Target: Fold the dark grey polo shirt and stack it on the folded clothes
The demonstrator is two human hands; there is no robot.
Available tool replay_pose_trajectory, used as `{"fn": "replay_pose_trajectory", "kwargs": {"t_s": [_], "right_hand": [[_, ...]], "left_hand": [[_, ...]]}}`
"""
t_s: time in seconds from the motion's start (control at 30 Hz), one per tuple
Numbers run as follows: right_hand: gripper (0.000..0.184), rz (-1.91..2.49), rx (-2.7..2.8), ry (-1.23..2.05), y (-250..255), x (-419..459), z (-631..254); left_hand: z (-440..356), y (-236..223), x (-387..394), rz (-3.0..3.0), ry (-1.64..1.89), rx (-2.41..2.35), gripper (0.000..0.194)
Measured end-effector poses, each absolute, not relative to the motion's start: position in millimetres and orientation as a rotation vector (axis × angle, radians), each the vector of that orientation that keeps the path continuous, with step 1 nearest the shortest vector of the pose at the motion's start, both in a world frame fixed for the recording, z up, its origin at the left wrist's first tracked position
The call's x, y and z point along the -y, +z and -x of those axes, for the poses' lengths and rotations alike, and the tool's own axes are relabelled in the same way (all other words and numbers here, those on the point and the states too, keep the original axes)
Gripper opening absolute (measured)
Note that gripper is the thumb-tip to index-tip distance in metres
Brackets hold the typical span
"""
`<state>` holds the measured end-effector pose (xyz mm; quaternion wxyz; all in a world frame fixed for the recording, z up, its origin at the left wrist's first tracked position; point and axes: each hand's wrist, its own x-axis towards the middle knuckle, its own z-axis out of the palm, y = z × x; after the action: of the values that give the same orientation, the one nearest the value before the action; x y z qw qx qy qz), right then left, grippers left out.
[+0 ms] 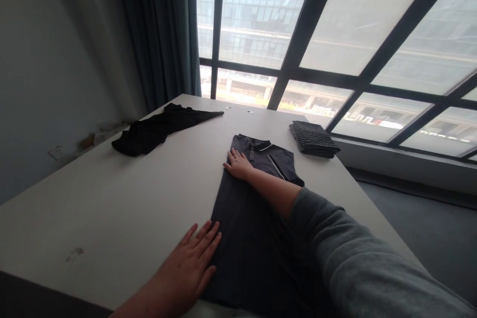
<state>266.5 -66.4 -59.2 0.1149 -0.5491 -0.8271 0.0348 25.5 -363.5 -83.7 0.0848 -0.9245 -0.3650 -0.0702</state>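
A dark grey polo shirt [246, 228] lies spread on the white table [149, 198], its buttoned collar pointing toward the window. Its left side forms a straight edge, and a white-trimmed pocket line shows on the chest. My right hand [238, 164] rests flat on the shirt near the shoulder, fingers stretched out. Nearer to me, my left hand [194, 258] lies at the shirt's left edge with its fingers extended, partly on the cloth and partly over the table. Behind my right forearm, part of the shirt is hidden.
A black garment [160, 129] lies loosely at the table's far left. Folded striped clothes [315, 139] are stacked at the far right corner. Large windows [328, 25] and a dark curtain [160, 25] stand beyond the table. A wall socket [56, 152] is at left.
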Motion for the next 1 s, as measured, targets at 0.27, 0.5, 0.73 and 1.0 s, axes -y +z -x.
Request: {"fn": "replay_pose_trajectory", "kwargs": {"t_s": [0.27,0.5,0.73,1.0], "right_hand": [[0.079,1.606,2.379,0.137,-45,84,-257],[0.077,0.999,2.607,0.352,-79,230,-265],[0.058,1.005,2.35,0.518,-64,265,-374],[0.05,1.671,1.737,0.294,-99,225,-525]], "left_hand": [[-1,-75,381,2.863,-0.242,1.069,0.06],[16,-64,378,2.829,-0.522,1.163,0.038],[-23,-45,367,2.87,-0.498,1.14,0.032],[-144,-16,344,3.195,0.008,0.64,0.024]]}}
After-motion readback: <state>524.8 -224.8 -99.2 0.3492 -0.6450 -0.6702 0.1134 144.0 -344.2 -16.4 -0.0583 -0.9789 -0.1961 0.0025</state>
